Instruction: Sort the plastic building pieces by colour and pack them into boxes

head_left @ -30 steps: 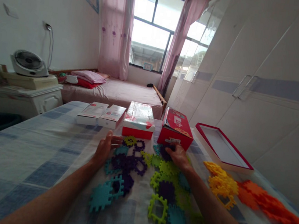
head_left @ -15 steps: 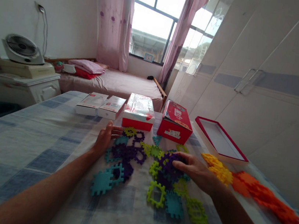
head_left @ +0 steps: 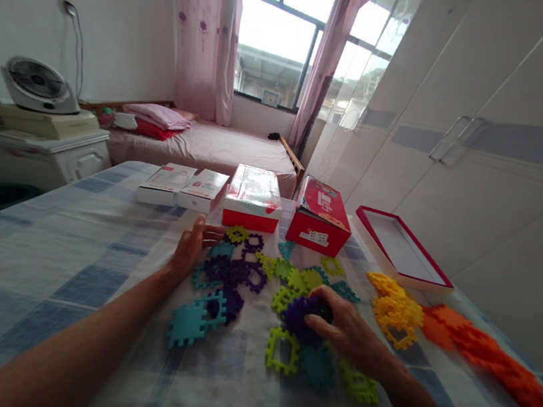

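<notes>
Flat interlocking foam puzzle pieces in purple, teal and lime lie scattered on a blue-checked tablecloth (head_left: 67,255). My left hand (head_left: 191,249) rests flat with fingers stretched out at the left edge of a purple and teal cluster (head_left: 229,272). My right hand (head_left: 345,328) curls over a stack of purple pieces (head_left: 299,315), gripping it. A lime frame piece (head_left: 281,352) lies just in front of that stack. A teal piece (head_left: 188,323) sits near my left forearm.
Yellow pieces (head_left: 395,308) and orange pieces (head_left: 487,358) are heaped at the right. Two red boxes (head_left: 252,206) (head_left: 319,217), two white boxes (head_left: 183,186) and an open red-rimmed lid (head_left: 401,252) line the far edge. A fan (head_left: 38,84) sits left; a bed (head_left: 218,149) lies behind.
My right hand drew back from the red box toward me, gathering purple pieces under its fingers. My left hand stayed at the cluster's left edge.
</notes>
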Available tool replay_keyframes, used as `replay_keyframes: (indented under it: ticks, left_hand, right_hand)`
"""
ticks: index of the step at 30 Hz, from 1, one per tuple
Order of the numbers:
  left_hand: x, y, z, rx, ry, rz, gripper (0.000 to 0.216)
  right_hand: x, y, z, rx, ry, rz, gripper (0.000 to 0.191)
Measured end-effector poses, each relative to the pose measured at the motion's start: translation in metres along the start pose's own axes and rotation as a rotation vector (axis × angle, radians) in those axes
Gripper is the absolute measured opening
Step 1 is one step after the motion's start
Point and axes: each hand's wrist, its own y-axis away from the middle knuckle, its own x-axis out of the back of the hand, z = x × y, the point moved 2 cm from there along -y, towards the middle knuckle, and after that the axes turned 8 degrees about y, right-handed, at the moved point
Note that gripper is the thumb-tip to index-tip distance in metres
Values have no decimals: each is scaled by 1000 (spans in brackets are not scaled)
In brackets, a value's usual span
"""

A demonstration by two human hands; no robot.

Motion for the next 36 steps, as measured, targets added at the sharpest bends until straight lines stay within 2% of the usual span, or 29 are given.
replay_keyframes:
  ticks: [2, 5, 8, 12, 15, 19, 24, 29, 33, 36]
  left_hand:
    - [-1, 1, 1, 2, 4, 7, 69]
    - [-4, 3, 3, 3, 8, 13, 70]
    - [-5, 4, 6, 0, 8, 18, 69]
    - [-6, 6, 8, -5, 10, 12, 68]
    - [-7, 7, 10, 3, 7, 7, 66]
    - [-8, 8, 12, -7, 3, 2, 66]
    - [-9, 7, 11, -14, -4, 8, 67]
    - [-8, 6, 9, -18, -13, 1, 67]
    - [-8, 6, 9, -11, -4, -2, 67]
    - [-8, 6, 9, -6, 2, -2, 67]
  right_hand:
    - [6, -4, -3, 7, -96, 21, 28]
    - [14, -20, -15, 17, -265, 122, 36]
    - [7, -45, -43, 95, -329, 71, 39]
    - [-22, -82, -81, 199, -313, -58, 40]
    - [-42, -108, -96, 238, -228, -46, 38]
    - [-59, -129, -99, 261, -25, -14, 33]
    - [-67, -130, -103, 191, 96, -37, 33]
    - [-71, -123, -111, 201, 129, -15, 31]
    - [-75, -119, -110, 217, 26, 39, 37]
    - [-77, -117, -106, 209, -118, 42, 57]
